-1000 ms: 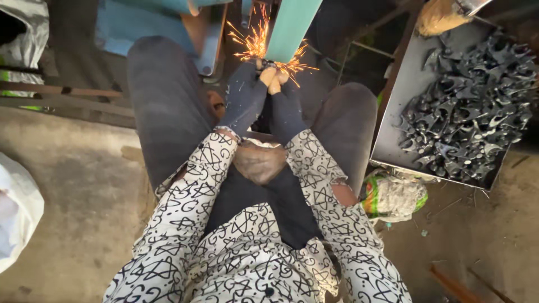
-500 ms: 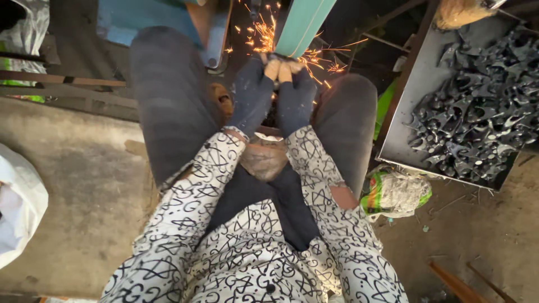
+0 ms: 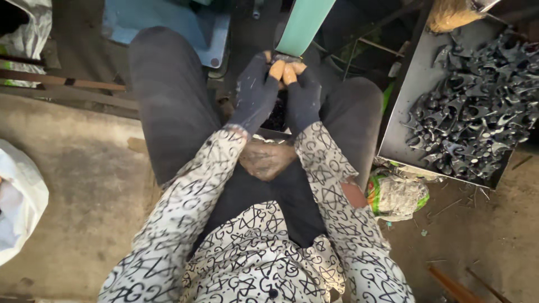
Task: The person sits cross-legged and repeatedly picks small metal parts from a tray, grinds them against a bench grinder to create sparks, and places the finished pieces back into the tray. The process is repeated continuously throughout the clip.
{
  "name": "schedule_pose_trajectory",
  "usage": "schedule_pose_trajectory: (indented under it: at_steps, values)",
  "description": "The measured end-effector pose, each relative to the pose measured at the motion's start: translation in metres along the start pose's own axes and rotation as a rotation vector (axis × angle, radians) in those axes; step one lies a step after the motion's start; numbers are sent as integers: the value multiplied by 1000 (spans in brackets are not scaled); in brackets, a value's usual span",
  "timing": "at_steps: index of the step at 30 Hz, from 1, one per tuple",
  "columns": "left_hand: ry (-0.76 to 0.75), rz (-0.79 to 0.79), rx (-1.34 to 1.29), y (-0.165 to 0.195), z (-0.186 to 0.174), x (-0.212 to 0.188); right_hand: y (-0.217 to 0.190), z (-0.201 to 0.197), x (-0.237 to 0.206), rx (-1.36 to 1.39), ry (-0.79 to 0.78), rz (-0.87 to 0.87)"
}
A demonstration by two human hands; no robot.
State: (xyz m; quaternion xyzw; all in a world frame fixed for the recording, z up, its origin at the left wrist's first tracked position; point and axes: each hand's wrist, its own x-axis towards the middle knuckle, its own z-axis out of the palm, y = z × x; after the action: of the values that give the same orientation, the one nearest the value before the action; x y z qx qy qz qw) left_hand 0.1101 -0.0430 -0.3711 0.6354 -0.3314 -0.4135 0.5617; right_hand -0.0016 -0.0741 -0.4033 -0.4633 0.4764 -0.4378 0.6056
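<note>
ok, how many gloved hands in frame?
2. Left hand and right hand, both in dark gloves, pressed together at the green belt, gripping a small dark part that is mostly hidden between them.

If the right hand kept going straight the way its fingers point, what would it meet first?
Most likely the green belt. The right hand points up and away from the body, its fingertips on a small dark piece at the belt's lower end, beside the left hand. Depth is unclear.
</note>
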Motion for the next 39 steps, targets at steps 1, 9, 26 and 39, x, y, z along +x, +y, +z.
schedule_pose_trajectory:
  at_steps: [1, 9, 26, 39]
  values:
    - [-3, 13, 3, -4, 3, 3, 1, 2, 2, -49, 36, -8]
    - [111, 98, 130, -23, -11, 8, 12, 30, 5, -322, 124, -54]
    - [-229, -470, -711, -16, -15, 6, -29, -15, 2, 218, -367, 173]
    - [-192, -14, -125, -24, -25, 3, -27, -18, -18, 62, -379, -73]
